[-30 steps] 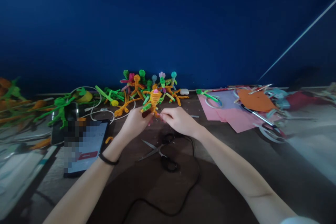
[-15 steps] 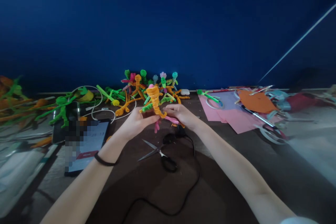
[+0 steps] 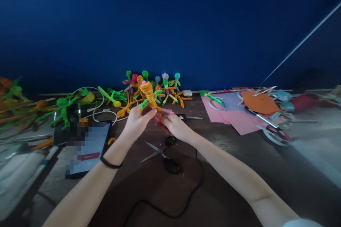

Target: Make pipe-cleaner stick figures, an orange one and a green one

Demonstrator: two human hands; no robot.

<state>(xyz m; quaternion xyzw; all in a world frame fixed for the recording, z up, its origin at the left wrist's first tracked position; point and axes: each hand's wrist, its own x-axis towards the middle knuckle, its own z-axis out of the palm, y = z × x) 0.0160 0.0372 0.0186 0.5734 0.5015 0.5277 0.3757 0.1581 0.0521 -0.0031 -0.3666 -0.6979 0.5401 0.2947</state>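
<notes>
Between my hands, above the dark table, is an orange pipe-cleaner figure (image 3: 149, 94) with a pink tip, green-and-orange arms and pink legs. My left hand (image 3: 138, 122) pinches its lower body between thumb and fingers. At the pink legs, my right hand (image 3: 173, 124) has its fingers closed; the fingertips are partly hidden behind the figure. Open-bladed scissors (image 3: 157, 152) with black handles lie on the table below my hands. Behind, several similar pipe-cleaner figures (image 3: 165, 85) stand against the blue wall.
A phone (image 3: 92, 149) with a lit screen lies at left, with green and orange pipe-cleaner pieces (image 3: 62, 108) beyond it. Pink paper (image 3: 245, 124) and an orange sheet (image 3: 259, 102) lie at right. A black cable (image 3: 191, 195) curves across the front, and a white cable (image 3: 103, 113) loops behind the phone.
The figure has shifted slightly left and tilted. My right hand has moved left and down toward its legs, uncovering a black-handled tool behind it.
</notes>
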